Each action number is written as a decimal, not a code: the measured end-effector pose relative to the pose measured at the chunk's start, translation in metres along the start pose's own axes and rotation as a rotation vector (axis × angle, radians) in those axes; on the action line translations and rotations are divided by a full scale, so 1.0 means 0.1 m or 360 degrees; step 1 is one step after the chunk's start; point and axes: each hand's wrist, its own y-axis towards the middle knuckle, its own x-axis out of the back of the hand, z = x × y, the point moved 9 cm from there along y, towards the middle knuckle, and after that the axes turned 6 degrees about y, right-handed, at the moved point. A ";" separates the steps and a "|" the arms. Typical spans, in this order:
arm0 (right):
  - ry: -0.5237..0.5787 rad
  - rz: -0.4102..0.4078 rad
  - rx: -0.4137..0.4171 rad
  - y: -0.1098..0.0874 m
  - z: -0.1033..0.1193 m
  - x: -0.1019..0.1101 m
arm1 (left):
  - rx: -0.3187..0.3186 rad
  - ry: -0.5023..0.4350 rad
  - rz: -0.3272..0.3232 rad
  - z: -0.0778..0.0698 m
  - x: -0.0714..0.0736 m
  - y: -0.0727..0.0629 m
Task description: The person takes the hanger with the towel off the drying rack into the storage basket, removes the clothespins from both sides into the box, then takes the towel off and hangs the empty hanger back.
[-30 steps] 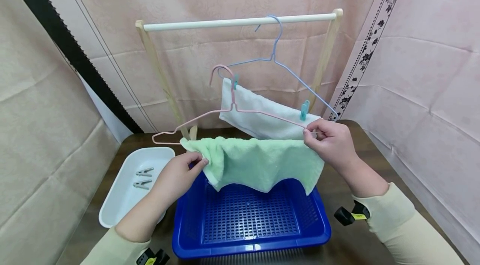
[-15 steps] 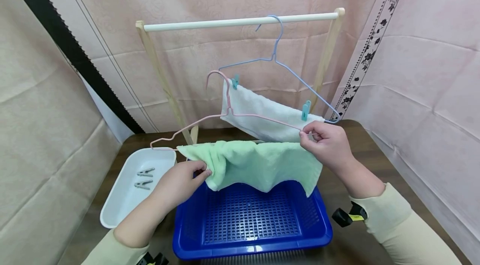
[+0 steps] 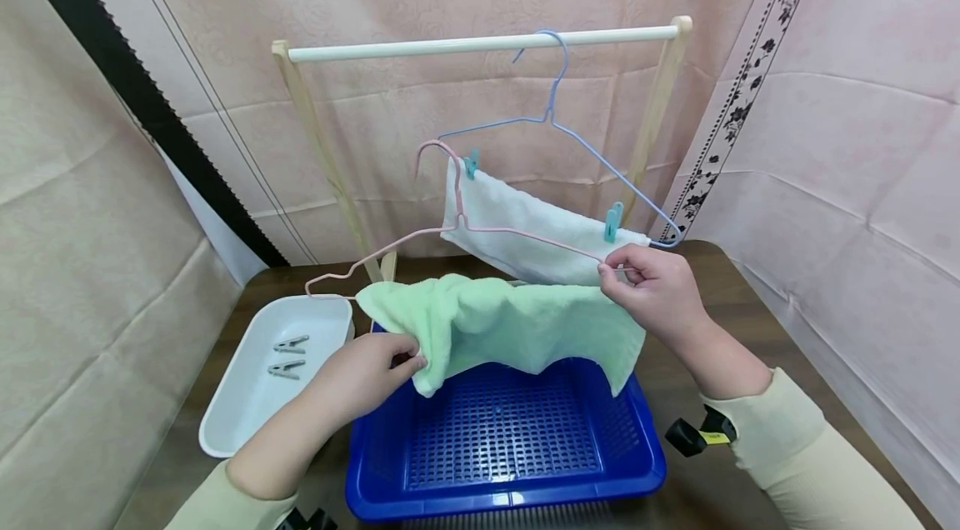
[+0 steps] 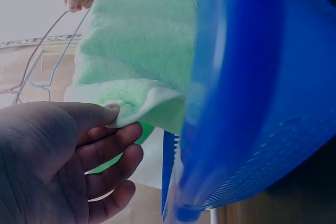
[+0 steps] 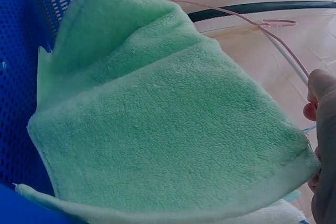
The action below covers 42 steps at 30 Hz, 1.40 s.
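Observation:
A light green towel [image 3: 517,322] drapes over the bottom bar of a pink hanger [image 3: 405,242], its lower edge hanging above the blue basket [image 3: 502,505]. My left hand [image 3: 367,372] pinches the towel's front edge near its left end; in the left wrist view, thumb and forefinger grip the green cloth [image 4: 142,30]. At the hanger's right end my right hand [image 3: 660,284] pinches the pink wire, close by the towel's upper right corner. The right wrist view has the towel [image 5: 173,129] spread wide, with the right hand [image 5: 325,129] at its edge.
Behind, a blue hanger [image 3: 551,97] hangs from the white rod [image 3: 420,51] of a wooden rack, with a white towel [image 3: 540,238] held by teal clothespins [image 3: 612,222]. At left, a white tray [image 3: 225,397] with grey clothespins [image 3: 287,369] stands on the wooden table [image 3: 720,288].
The pink hanger and green towel have lowered slightly, shifting a little left. My left hand has moved slightly down, pulling the towel's left part forward.

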 end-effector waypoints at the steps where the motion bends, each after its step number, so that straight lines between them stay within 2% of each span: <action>1: 0.0004 -0.0003 -0.0003 0.00 0.00 0.00 | -0.0012 0.0010 0.0012 -0.01 -0.01 0.00; 6: 0.0052 -0.0018 -0.0037 0.01 -0.02 0.01 | -0.0034 0.0011 0.0031 -0.03 -0.04 -0.01; 12: 0.0079 -0.0011 -0.0041 0.02 -0.02 0.00 | 0.0005 -0.0004 0.0014 0.02 -0.05 -0.02; 21: 0.0080 0.0001 -0.0056 0.00 -0.04 0.01 | 0.0116 -0.0045 0.0025 0.16 -0.06 -0.04; 25: 0.0079 -0.0001 -0.0039 -0.01 -0.04 0.01 | 0.0179 -0.0057 -0.0012 0.25 0.00 -0.06; 31: 0.0082 -0.0014 -0.0039 -0.02 -0.04 0.03 | 0.0331 -0.0109 -0.0207 0.45 0.20 -0.15; 38: 0.0075 -0.0013 -0.0062 -0.02 -0.05 0.04 | 0.0539 -0.0194 -0.0552 0.67 0.46 -0.28; 40: 0.0070 -0.0020 -0.0067 -0.03 -0.06 0.04 | 0.0610 -0.0215 -0.0610 0.74 0.51 -0.32; 42: 0.0069 -0.0030 -0.0064 -0.03 -0.06 0.03 | 0.0676 -0.0255 -0.0618 0.81 0.53 -0.34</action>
